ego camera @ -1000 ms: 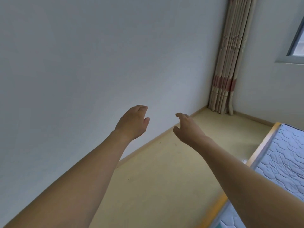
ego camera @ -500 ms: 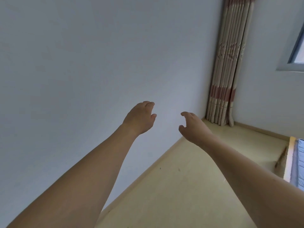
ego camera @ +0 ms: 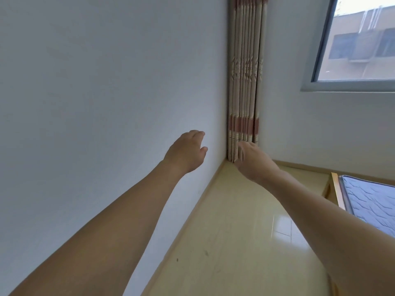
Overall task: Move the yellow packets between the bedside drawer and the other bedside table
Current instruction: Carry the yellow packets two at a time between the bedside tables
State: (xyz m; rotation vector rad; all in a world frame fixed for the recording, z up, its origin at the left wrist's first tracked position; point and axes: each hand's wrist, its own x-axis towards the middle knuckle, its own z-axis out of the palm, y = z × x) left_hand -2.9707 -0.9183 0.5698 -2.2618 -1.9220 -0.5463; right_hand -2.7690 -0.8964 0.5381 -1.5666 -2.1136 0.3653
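Blank white wall filling nine o'clock; pale floor at six; window at two; gathered curtain at twelve in the corner; mattress edge at four. Both arms stretched toward the corner: left hand and right hand, fingers loosely spread, holding nothing. No yellow packets, drawer or bedside surface in view, so whereabouts unknown. Progress: likely between trips, nothing carried; remaining count impossible to judge

Setting: home bedroom. Evidence: quilted mattress on a wooden bed frame at right edge; gathered patterned curtain in the corner beside a window, upper right. Plain white walls, pale glossy floor.
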